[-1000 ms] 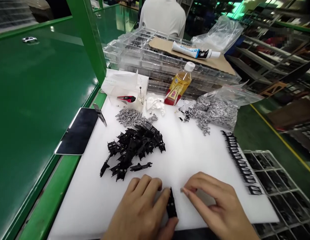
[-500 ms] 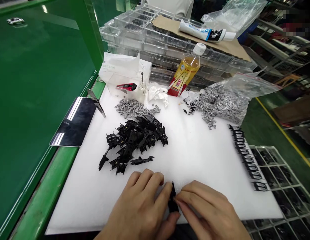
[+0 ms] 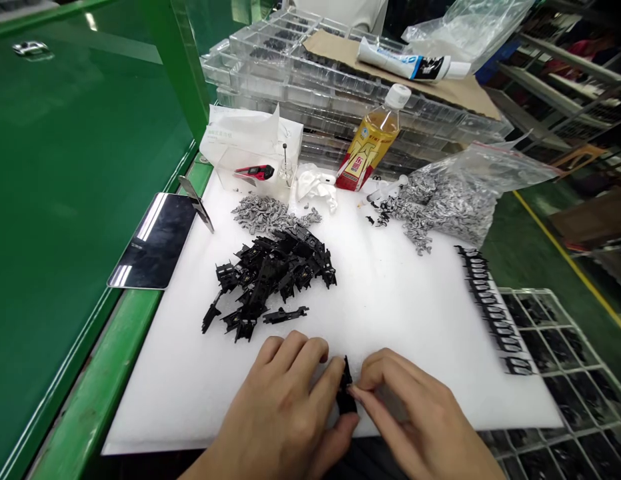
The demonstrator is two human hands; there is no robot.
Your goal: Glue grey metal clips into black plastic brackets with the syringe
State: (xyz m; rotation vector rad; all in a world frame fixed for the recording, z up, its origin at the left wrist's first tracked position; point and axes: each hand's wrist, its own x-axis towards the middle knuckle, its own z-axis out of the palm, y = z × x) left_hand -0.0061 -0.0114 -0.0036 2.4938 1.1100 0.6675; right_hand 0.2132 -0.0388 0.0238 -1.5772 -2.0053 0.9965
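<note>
My left hand (image 3: 290, 400) is closed on a small black plastic part (image 3: 347, 400), its thumb and index finger gripping the part near the front edge of the white foam board (image 3: 400, 300). From the other side, my right hand (image 3: 415, 407) has thumb and forefinger pinched against the part's right side. Whatever lies between those right fingertips is too small to make out. Beyond my left hand lies a heap of similar black plastic parts (image 3: 275, 273), with one loose piece (image 3: 285, 315) in front of it. Behind the heap is a pile of small grey pieces (image 3: 263, 213).
A row of black parts (image 3: 490, 307) lines the board's right edge, above a compartment tray (image 3: 555, 333). Farther back are a bag of grey pieces (image 3: 450, 200), a drink bottle (image 3: 373, 140) and stacked clear trays (image 3: 290, 87). A tablet-like device (image 3: 153, 240) lies left.
My right hand's fingers have shifted slightly and the index finger is more bent, the fingertips still at the black part. My left hand keeps its hold. The whole view has moved a little.
</note>
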